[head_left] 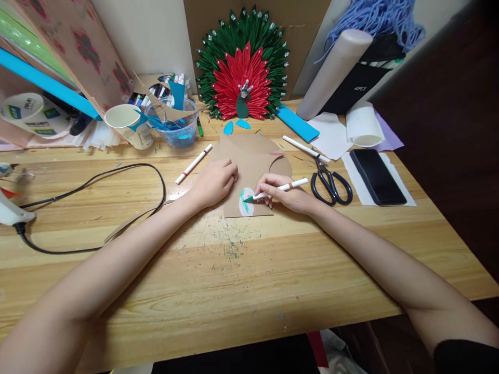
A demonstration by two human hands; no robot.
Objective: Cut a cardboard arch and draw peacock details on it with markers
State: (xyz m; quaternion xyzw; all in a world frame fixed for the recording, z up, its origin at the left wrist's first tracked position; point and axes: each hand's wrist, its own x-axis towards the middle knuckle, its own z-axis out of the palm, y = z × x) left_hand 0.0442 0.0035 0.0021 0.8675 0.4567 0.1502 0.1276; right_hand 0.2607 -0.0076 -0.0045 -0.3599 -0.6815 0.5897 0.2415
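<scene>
The right hand (290, 195) pinches a green marker (275, 190) between thumb and fingers, low on the barrel, with the tip down on a small pale shape (246, 203) that lies just left of the knuckles. Part of that shape already shows green. The left hand (215, 182) lies curled, fingers folded loosely, pressing down on the brown card (249, 161) under both hands, just beside the pale shape.

To my eye the colouring goes best with short strokes pulled toward the right hand, so the tip stays in sight and does not run over the pale edge onto the card. The left hand looks well placed: close enough to stop the card sliding, yet clear of the tip. Keeping its weight on the card matters, since the worktop (249, 270) is smooth. Wet ink could smear under the heel of the right hand, so I would keep the wrist off the coloured part.

Beyond the right hand lie scissors (331, 184), and farther right a phone (377, 176). A second marker (194, 164) lies up and to the left of the left hand, apart from it.
</scene>
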